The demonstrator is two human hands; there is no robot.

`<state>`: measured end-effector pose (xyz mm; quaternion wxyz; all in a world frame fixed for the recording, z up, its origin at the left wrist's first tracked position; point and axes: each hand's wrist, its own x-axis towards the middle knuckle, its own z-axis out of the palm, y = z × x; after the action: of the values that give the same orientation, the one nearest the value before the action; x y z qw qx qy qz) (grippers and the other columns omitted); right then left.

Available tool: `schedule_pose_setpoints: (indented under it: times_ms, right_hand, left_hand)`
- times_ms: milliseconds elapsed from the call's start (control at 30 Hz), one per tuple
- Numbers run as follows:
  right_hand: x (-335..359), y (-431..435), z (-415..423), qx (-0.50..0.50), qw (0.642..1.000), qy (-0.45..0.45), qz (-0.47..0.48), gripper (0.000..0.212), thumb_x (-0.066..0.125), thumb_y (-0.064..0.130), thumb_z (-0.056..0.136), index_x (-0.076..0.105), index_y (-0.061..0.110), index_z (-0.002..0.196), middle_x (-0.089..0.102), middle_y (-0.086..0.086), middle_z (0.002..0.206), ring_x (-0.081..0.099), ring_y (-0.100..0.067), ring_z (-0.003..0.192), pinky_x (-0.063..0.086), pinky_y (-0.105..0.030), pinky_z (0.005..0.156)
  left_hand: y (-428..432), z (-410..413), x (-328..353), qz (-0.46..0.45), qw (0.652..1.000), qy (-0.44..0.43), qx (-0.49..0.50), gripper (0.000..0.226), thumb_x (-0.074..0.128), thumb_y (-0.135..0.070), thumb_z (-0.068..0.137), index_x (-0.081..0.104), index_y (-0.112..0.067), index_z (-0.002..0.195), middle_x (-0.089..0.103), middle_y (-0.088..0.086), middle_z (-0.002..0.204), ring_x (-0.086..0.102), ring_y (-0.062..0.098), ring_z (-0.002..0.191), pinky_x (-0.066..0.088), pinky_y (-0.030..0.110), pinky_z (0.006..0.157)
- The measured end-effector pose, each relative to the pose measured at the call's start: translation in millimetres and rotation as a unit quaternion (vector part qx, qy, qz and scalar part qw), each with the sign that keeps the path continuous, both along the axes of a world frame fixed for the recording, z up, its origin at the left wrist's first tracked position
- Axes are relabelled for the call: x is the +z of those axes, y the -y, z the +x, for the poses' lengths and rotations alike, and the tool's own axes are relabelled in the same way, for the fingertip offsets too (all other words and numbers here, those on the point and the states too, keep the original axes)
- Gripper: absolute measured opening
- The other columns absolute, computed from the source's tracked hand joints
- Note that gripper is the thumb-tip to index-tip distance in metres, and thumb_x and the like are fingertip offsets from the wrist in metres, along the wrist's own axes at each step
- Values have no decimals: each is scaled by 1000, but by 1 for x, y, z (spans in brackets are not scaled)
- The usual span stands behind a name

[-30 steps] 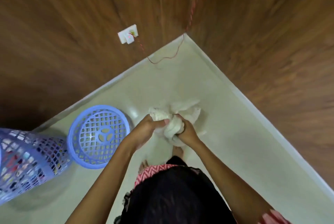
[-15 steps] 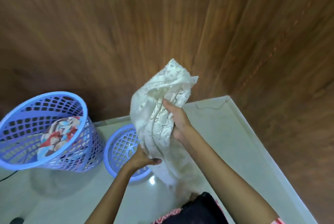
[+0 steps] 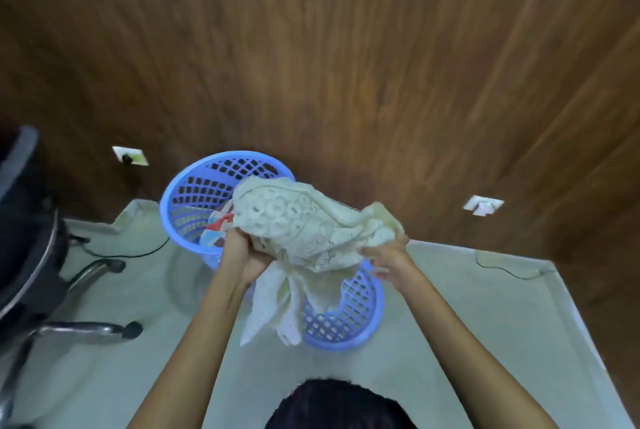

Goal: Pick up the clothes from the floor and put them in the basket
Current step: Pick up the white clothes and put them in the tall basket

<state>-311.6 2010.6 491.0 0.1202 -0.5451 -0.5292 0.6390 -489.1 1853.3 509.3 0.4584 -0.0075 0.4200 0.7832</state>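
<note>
While the cream lace garment (image 3: 304,231) hangs clear of the floor between both hands: I judge the step in hand to be the carry to the basket
Left hand (image 3: 242,255): fingers curled tight into the garment's left end, a loose tail drooping below it
Right hand (image 3: 388,253): fingers closed on the garment's right end
Garment axis: bunched, running roughly left to right between the two hands
Upright blue basket (image 3: 187,186): stands against the wood wall (image 3: 346,65), ahead and to the left of the hands; patterned clothes (image 3: 218,224) already lie inside
Key relation: the garment's upper bunch overlaps the basket's near rim in my view; the left hand is nearer the mouth, the right hand off to the side of it
Second blue lattice piece (image 3: 356,317): lies on the pale floor (image 3: 467,324), under the hanging tail
Next move, my judgement: swing forward and left, then release over the mouth
Risk: the tail may catch the rim or drape outside
</note>
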Motion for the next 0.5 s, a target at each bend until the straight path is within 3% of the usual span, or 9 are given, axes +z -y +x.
schedule_pose_setpoints:
  times_ms: [67, 133, 167, 267, 367, 433, 500]
  right_hand:
    - [-17, 11, -18, 139, 971, 57, 189, 124, 87, 26, 50, 9, 24, 146, 26, -9, 147, 35, -28, 133, 44, -42, 98]
    - [-23, 27, -55, 275, 907, 21, 318, 141, 83, 44, 35, 4, 21, 150, 13, -5, 154, 17, -21, 141, 25, -39, 114]
    - [-24, 37, -75, 304, 891, -8, 336, 139, 82, 45, 34, 8, 20, 150, 18, -3, 152, 22, -15, 139, 25, -36, 114]
    - [-14, 50, -143, 210, 934, -136, 254, 98, 76, 36, 57, 32, 10, 141, 50, -4, 133, 50, 12, 109, 40, -33, 105]
    - [5, 33, -198, 147, 956, -157, 201, 75, 74, 17, 71, 38, 7, 136, 56, -7, 125, 54, -7, 105, 46, -32, 97]
    - [21, 23, -226, 129, 958, -176, 184, 62, 70, 6, 78, 42, 4, 133, 56, -8, 119, 53, -16, 106, 50, -27, 88]
    - [38, 10, -258, 90, 956, -243, 137, 50, 65, 4, 81, 47, 1, 128, 60, -8, 113, 60, -18, 97, 53, -18, 71]
  left_hand:
    - [5, -18, 20, 20, 1000, 3, 11, 37, 44, -28, 85, 69, -13, 107, 69, 10, 111, 64, 28, 104, 53, 41, 89]
    - [6, -32, 34, 52, 998, 12, 13, 38, 46, -26, 78, 73, -11, 101, 71, 12, 109, 70, 28, 97, 59, 38, 79]
    - [5, -37, 41, 73, 997, 20, 7, 38, 47, -25, 74, 76, -10, 93, 73, 13, 104, 72, 27, 90, 60, 37, 72]
    - [-4, -64, 61, 103, 995, 6, -2, 38, 46, -22, 71, 78, -10, 86, 74, 13, 100, 73, 27, 86, 60, 37, 71]
    - [-16, -104, 73, 124, 991, -43, 0, 33, 49, -19, 74, 77, -13, 92, 71, 10, 107, 67, 27, 100, 57, 39, 83]
    - [-20, -131, 79, 120, 986, -118, -15, 27, 62, -23, 72, 75, -20, 95, 72, 5, 104, 67, 23, 98, 59, 37, 78]
    - [-22, -165, 73, 38, 961, -271, -46, 55, 80, -33, 59, 64, -34, 112, 68, -2, 115, 68, 13, 99, 57, 32, 79]
